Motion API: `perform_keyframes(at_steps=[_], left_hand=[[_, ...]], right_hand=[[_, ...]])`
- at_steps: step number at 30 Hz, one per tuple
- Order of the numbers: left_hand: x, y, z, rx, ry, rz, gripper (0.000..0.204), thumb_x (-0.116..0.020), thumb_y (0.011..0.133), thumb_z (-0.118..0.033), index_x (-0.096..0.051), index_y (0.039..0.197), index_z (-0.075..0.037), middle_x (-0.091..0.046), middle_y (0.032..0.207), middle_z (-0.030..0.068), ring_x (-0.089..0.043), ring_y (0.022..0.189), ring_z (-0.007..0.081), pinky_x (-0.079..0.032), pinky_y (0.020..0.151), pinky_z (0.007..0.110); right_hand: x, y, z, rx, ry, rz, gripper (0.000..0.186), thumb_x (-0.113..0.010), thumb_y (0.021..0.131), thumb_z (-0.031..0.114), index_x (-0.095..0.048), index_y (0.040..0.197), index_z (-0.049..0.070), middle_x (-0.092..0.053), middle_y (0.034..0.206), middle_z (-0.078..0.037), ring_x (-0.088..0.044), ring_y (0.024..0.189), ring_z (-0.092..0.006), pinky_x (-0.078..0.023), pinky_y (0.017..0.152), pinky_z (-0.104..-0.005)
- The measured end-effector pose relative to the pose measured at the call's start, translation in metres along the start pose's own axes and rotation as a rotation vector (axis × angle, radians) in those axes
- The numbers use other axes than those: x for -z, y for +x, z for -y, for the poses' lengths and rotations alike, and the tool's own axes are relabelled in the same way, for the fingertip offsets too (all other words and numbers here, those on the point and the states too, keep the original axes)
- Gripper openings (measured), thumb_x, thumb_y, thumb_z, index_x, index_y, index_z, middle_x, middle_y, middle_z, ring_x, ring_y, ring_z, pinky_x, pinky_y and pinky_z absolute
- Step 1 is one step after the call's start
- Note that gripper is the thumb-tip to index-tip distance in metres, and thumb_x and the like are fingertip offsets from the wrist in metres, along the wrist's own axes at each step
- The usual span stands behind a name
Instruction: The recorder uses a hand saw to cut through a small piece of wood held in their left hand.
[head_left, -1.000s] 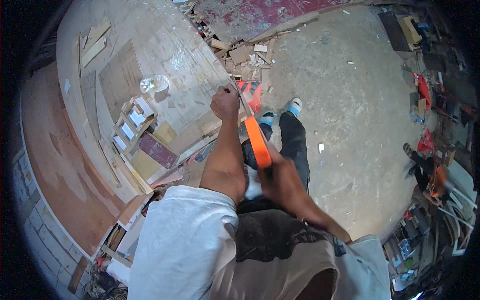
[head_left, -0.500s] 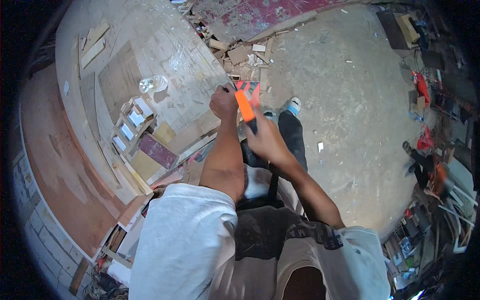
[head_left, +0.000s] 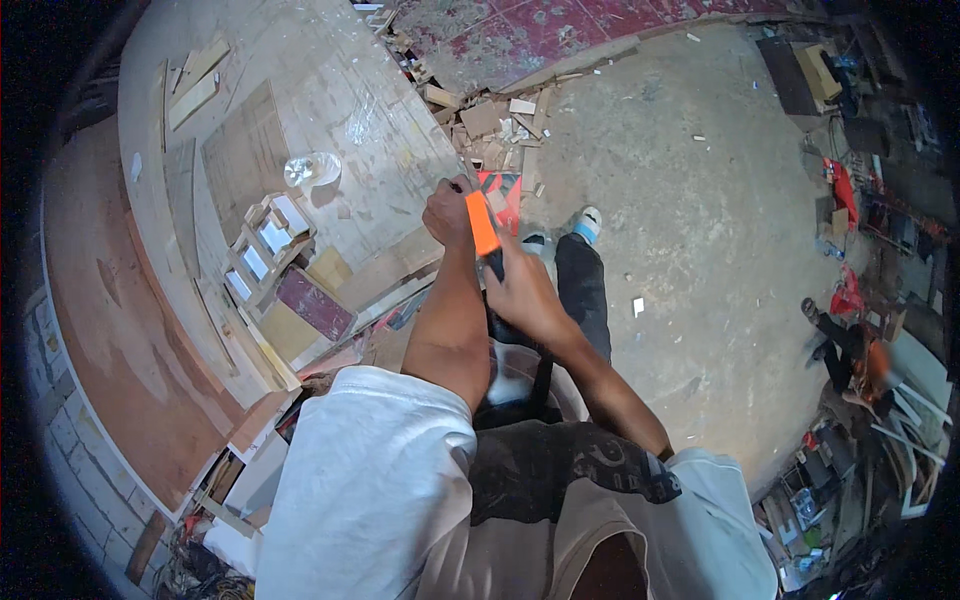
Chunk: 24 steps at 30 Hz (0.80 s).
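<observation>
Grip an orange-and-black hand tool [head_left: 482,223] in the right hand [head_left: 530,290], with fingers wrapped closely around its dark lower end. Keep its orange length angled away from the body, just beside the left hand [head_left: 447,210]. Cannot tell whether hand and tool touch; cannot make out the tool's working end.

Curl the left hand into a fist at the near edge of the pale worktable [head_left: 340,60]. Cannot tell what, if anything, lies within those fingers.

Judge as under way. Count as done: tool in grip, both hands placed close together at the table edge. Count as apparently left: completion of the tool's work, with no finished result visible between the hands. Cannot tell the share completed.

On the worktable, note a wooden frame with white panels [head_left: 273,237], a dark red board [head_left: 315,303] beside it, and a clear container [head_left: 312,170]. Beyond the table corner, note scrap wood [head_left: 482,120] near a red patterned sheet [head_left: 513,205]. Cannot confirm any link to the work in hand.
</observation>
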<state>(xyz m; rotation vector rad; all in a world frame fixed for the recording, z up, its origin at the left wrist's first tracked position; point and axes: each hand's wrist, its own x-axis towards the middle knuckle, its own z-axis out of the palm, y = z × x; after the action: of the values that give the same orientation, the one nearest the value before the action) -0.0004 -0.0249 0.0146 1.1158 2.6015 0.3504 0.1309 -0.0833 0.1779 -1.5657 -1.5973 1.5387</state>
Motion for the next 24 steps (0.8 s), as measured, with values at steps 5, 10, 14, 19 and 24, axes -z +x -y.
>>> perform_keyframes(at_steps=[5, 10, 14, 19, 24], left_hand=[[0.015, -0.001, 0.003, -0.007, 0.026, -0.056, 0.035, -0.05, 0.084, -0.031, -0.069, 0.073, -0.003, -0.065, 0.072, 0.0252, -0.065, 0.069, 0.0414, -0.051, 0.068, 0.049], [0.003, -0.001, -0.006, 0.008, -0.054, 0.026, 0.036, -0.05, 0.083, -0.032, -0.068, 0.072, -0.002, -0.065, 0.07, 0.0251, -0.065, 0.067, 0.0414, -0.051, 0.067, 0.049], [-0.008, -0.001, 0.012, -0.077, -0.048, -0.018, 0.036, -0.051, 0.083, -0.032, -0.068, 0.072, -0.003, -0.065, 0.07, 0.025, -0.065, 0.066, 0.0406, -0.051, 0.067, 0.048], [0.027, -0.002, 0.0, 0.005, 0.031, -0.077, 0.036, -0.051, 0.083, -0.032, -0.069, 0.073, -0.003, -0.065, 0.071, 0.0243, -0.066, 0.067, 0.0398, -0.052, 0.067, 0.047], [0.005, 0.0, -0.009, 0.002, 0.003, -0.012, 0.038, -0.05, 0.084, -0.033, -0.069, 0.074, -0.003, -0.066, 0.072, 0.0239, -0.066, 0.068, 0.04, -0.052, 0.068, 0.047]], right_hand=[[0.036, -0.069, 0.045, -0.079, -0.061, 0.085, 0.036, -0.057, 0.081, 0.001, -0.05, 0.116, 0.001, -0.059, 0.088, -0.03, -0.057, 0.088, -0.0481, -0.047, 0.067, -0.0462], [0.002, 0.008, -0.01, 0.027, 0.073, -0.048, 0.041, -0.057, 0.081, -0.001, -0.05, 0.121, 0.003, -0.06, 0.092, -0.029, -0.058, 0.087, -0.0476, -0.048, 0.069, -0.0473], [-0.001, -0.019, 0.012, 0.089, -0.008, -0.072, 0.049, -0.059, 0.079, -0.002, -0.049, 0.126, 0.002, -0.062, 0.092, -0.028, -0.06, 0.089, -0.0457, -0.049, 0.071, -0.0467], [0.024, -0.077, 0.027, -0.046, -0.009, 0.03, 0.051, -0.06, 0.076, -0.003, -0.051, 0.126, 0.004, -0.063, 0.092, -0.026, -0.06, 0.089, -0.0445, -0.05, 0.07, -0.0423], [0.002, -0.003, -0.01, -0.022, 0.0, -0.048, 0.048, -0.059, 0.074, -0.004, -0.055, 0.121, 0.004, -0.061, 0.086, -0.025, -0.06, 0.093, -0.0438, -0.05, 0.071, -0.0399]])
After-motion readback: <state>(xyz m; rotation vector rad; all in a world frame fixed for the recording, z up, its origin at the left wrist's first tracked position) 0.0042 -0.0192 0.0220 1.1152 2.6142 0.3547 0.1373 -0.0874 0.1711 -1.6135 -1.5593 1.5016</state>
